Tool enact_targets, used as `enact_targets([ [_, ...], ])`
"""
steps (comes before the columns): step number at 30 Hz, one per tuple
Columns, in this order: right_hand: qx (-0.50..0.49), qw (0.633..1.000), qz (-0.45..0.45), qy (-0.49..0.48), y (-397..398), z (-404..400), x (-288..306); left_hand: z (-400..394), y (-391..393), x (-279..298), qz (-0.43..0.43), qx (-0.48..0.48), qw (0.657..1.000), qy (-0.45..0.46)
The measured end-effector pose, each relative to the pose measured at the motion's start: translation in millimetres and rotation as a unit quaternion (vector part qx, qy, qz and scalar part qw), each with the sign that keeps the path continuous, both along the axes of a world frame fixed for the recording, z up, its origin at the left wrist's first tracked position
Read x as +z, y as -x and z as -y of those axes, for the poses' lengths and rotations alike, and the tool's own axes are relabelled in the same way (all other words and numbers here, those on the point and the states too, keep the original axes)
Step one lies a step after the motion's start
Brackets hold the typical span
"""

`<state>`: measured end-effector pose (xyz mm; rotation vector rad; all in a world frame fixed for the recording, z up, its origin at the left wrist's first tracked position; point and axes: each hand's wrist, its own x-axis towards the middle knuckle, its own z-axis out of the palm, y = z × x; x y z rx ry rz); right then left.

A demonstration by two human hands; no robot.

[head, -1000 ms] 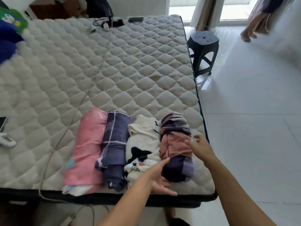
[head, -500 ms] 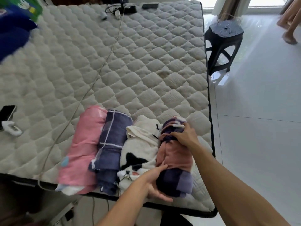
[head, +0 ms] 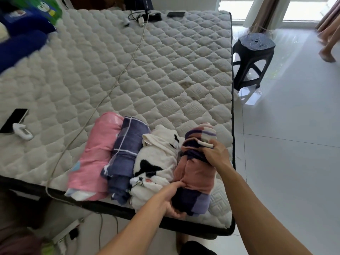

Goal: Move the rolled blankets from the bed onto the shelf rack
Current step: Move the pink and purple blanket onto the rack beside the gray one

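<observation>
Closest to me, my left hand (head: pixel 170 203) is clamped on the near end of the purple-and-salmon rolled blanket (head: pixel 195 170), its fingers (head: pixel 177 215) curled under the roll's dark end and the thumb pressed into the fold on top. A little farther along the same roll, my right hand (head: pixel 216 156) grips it from above, fingers bunching the cloth near its far end. That roll lies at the near right corner of the bed (head: pixel 165 70), the rightmost of four lying side by side and touching one another along the bed's front edge. Just to its left I see the white rolled blanket with black patches (head: pixel 156 161), then the blue checked rolled blanket (head: pixel 127 153), then the pink rolled blanket (head: pixel 95 159), whose near end reaches the mattress edge. A pale cable (head: pixel 103 100) runs from the front edge, past the pink roll, up the quilted mattress to a charger and some dark devices at the far edge. On the left side of the bed, well apart from the rolls, lie a phone (head: pixel 14 120) and a small white gadget (head: pixel 23 131) just beside it. Beyond the bed's right side a dark stool (head: pixel 253 57) stands on the pale tiled floor, with curtains behind it.
</observation>
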<state>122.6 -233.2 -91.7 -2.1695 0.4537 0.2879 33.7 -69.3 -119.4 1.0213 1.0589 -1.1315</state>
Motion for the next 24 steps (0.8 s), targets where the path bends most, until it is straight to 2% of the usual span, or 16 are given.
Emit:
enact_targets([
  [4,0.014,0.998,0.049,-0.032,23.7,-4.1,25.6,0.5,23.2,15.4,0.042,0.026,0.999,0.000],
  [8,0.078,0.991,0.112,0.012,44.6,-22.8,57.9,-15.6,56.9,30.3,0.087,0.085,0.992,0.020],
  [11,0.134,0.974,0.180,0.038,66.4,-55.6,88.9,-40.0,92.0,49.0,0.138,0.136,0.981,0.027],
  [14,0.198,0.950,0.242,0.016,106.2,-103.8,121.1,-74.8,142.4,72.7,0.198,0.187,0.962,0.012],
  [19,0.342,0.895,0.284,-0.045,212.2,-203.4,169.8,-155.7,270.6,111.2,0.256,0.325,0.908,-0.066],
  [24,0.489,0.805,0.319,-0.100,347.8,-304.8,202.2,-220.3,429.9,138.1,0.283,0.493,0.805,-0.171],
])
